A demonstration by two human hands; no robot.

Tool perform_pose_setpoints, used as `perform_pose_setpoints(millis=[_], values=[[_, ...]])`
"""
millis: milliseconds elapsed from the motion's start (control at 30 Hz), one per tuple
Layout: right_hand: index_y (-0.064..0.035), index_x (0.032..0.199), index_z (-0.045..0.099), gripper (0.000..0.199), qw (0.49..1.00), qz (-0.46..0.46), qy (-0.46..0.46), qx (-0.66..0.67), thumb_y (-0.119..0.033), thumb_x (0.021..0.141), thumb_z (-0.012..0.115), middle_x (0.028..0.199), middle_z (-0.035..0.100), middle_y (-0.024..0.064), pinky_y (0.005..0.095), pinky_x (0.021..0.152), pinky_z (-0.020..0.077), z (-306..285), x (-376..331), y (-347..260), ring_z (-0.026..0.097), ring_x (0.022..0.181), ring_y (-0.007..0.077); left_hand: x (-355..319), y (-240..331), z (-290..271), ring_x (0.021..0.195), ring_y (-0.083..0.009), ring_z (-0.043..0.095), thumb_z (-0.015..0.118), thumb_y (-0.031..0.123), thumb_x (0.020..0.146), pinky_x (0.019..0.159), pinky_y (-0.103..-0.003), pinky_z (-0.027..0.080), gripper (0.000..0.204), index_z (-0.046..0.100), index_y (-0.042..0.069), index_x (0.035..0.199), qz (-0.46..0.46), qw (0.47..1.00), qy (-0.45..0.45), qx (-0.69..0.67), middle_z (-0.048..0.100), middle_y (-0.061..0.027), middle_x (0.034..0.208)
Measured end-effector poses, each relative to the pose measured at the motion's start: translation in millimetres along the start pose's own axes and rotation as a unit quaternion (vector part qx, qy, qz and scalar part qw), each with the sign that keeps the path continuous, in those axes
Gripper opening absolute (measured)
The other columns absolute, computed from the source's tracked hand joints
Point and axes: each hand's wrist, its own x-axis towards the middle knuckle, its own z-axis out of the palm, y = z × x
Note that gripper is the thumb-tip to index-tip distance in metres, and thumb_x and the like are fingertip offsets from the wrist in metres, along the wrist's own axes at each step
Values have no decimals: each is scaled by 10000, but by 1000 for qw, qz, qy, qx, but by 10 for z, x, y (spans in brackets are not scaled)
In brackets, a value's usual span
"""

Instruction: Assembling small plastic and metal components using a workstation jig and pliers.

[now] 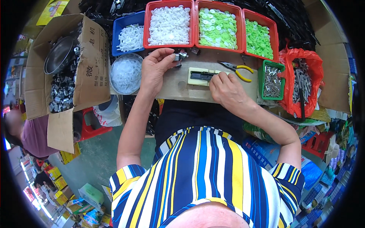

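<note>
At the middle of the bench, my left hand [156, 67] is closed in a pinch on a small silver motor [176, 57]. A few more small metal motors [183, 54] lie just beyond its fingertips. To the right, a cream holding block [193, 81] rests on the bench with a long black plastic housing [201, 75] in it. My right hand [228, 88] bends over the right end of that block, fingers curled together; whatever they grip there is hidden. Yellow-handled pliers [237, 68] lie behind my right hand, jaws pointing left.
Along the back stand a blue bin [116, 32] and red bins [145, 26] of white and green plastic parts. A round bowl [126, 89] and a carton [89, 64] of motors stand left. Right are a green tray [261, 81] of metal pins and a red bag [317, 74] of metal parts.
</note>
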Motion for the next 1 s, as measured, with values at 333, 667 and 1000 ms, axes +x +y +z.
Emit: perform_pose_setpoints(millis=[333, 667, 1000], values=[[-35, 1068, 644, 326, 899, 127, 226, 352, -141, 780, 753, 959, 622, 113, 393, 724, 485, -34, 381, 155, 627, 894, 284, -304, -46, 327, 867, -119, 670, 685, 139, 929, 755, -257, 510, 205, 649, 65, 1117, -79, 981, -111, -138, 681, -21, 1011], [23, 1021, 676, 274, 729, 139, 320, 589, -14, 762, 757, 970, 641, 127, 327, 794, 525, 31, 478, 106, 644, 918, 220, -438, -82, 454, 866, -110, 639, 663, 204, 953, 783, -265, 511, 216, 621, 95, 1135, -154, 926, -127, -320, 677, -27, 1004], [-11, 931, 650, 223, 872, 152, 187, 427, -77, 744, 752, 852, 556, 124, 424, 725, 456, 219, 364, 13, 564, 843, 306, -382, -255, 309, 776, -23, 548, 720, 117, 907, 703, -184, 439, 140, 679, 30, 1009, 50, 994, -33, 96, 642, 38, 894]])
